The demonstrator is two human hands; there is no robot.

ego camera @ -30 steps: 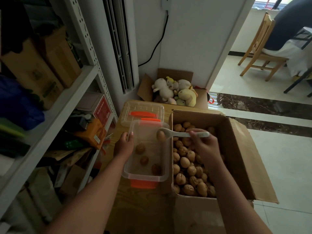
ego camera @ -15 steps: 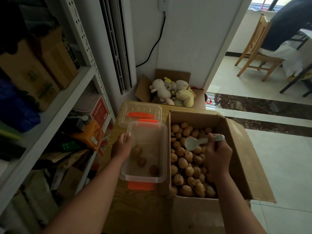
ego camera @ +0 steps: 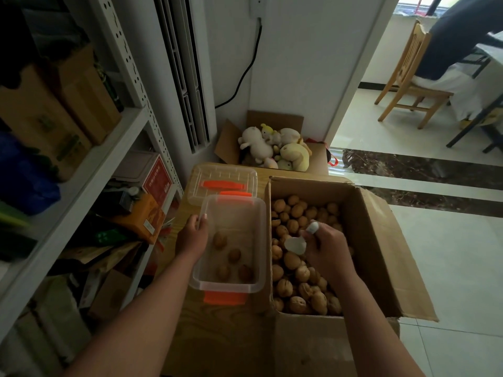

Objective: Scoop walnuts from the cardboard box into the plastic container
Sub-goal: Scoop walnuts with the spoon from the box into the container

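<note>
Head view: what've I got?

— My right hand [ego camera: 326,248] wraps a white plastic spoon [ego camera: 295,244] over brown walnuts [ego camera: 296,273] in the open cardboard box [ego camera: 381,254]; left hand [ego camera: 192,238] grips the clear plastic container [ego camera: 231,288] by its rim, beside the box.

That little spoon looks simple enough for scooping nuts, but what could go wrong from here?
1. The white spoon in the right hand looks barely wider than one of the walnuts, so a nut could roll off while being lifted over the wall of the cardboard box.
2. The plastic container holds only four nuts and is probably light. If the left hand lets go of its rim, a knock from the spoon might shove it.
</note>
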